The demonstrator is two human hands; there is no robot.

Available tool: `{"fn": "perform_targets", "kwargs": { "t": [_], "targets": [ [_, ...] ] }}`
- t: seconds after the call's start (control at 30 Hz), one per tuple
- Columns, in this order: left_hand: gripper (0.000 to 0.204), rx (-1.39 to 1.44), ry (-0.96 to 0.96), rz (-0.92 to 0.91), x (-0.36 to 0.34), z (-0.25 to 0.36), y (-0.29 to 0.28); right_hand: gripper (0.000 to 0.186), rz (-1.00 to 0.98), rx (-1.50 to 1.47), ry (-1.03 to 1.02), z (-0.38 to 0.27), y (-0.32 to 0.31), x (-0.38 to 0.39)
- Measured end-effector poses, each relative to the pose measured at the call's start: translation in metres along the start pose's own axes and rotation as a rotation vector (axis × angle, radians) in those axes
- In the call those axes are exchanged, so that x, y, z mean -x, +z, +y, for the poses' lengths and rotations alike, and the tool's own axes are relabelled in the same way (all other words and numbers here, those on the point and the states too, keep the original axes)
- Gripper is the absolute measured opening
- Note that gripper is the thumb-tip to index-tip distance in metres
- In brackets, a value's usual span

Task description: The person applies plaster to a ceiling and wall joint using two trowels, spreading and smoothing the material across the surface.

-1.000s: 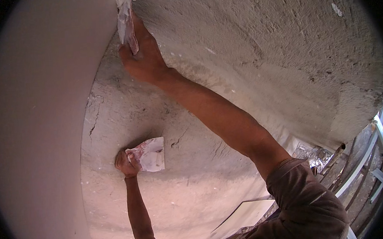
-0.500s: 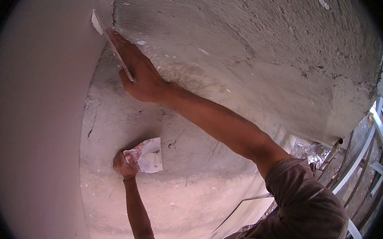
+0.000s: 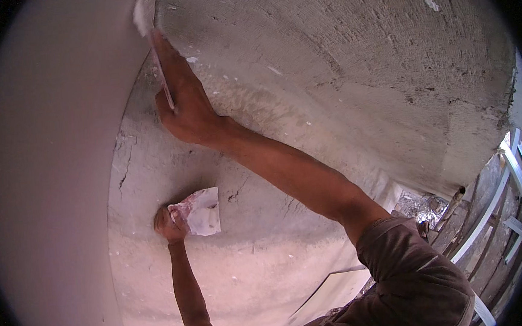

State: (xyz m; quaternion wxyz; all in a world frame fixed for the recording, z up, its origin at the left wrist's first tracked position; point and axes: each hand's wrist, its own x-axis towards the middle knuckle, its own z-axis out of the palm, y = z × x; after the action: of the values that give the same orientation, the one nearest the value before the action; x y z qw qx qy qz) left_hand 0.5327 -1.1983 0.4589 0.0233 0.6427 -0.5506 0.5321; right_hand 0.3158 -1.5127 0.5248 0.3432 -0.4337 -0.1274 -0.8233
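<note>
Stretched up to the corner, my right hand [image 3: 188,110] is closed around a thin flat putty knife [image 3: 163,79], seen nearly edge-on. Its upper end is against a patch of white putty [image 3: 143,15] where the smooth surface meets the rough wall edge; motion blurs this spot. Lower down, my left hand [image 3: 170,225] grips a flat, squarish putty plate [image 3: 207,210] by one side. White putty is smeared over the plate, with reddish marks beside the fingers.
A smooth pale surface [image 3: 50,178] fills the left side. Rough grey plaster [image 3: 355,41] juts out at upper right, its edge near my right hand. A pale board [image 3: 327,291] leans low down. Metal strips [image 3: 489,220] and planks lie at far right.
My right hand has shifted slightly left, and the putty knife has turned more upright. White putty now shows higher up along the corner. My left hand and its plate have stayed put.
</note>
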Motion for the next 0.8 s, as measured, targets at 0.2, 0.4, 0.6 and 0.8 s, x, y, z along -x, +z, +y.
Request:
{"fn": "perform_targets", "kwargs": {
  "t": [0.2,0.4,0.6,0.8],
  "targets": [
    [0.050,0.007,-0.005,-0.019,-0.005,0.005,0.008,0.084,0.204,0.039,-0.007,-0.004,0.013,-0.037],
    [0.050,-0.020,0.003,-0.046,0.004,-0.002,-0.002,0.087,-0.007,0.053,0.019,-0.030,-0.005,-0.006],
    [0.051,-0.012,0.043,0.008,-0.008,0.009,0.006,0.086,0.197,0.036,-0.035,-0.018,-0.009,-0.042],
    [0.050,-0.014,0.006,-0.021,0.005,-0.003,-0.002,0.085,0.016,0.047,-0.053,-0.043,-0.014,-0.009]
  ]
}}
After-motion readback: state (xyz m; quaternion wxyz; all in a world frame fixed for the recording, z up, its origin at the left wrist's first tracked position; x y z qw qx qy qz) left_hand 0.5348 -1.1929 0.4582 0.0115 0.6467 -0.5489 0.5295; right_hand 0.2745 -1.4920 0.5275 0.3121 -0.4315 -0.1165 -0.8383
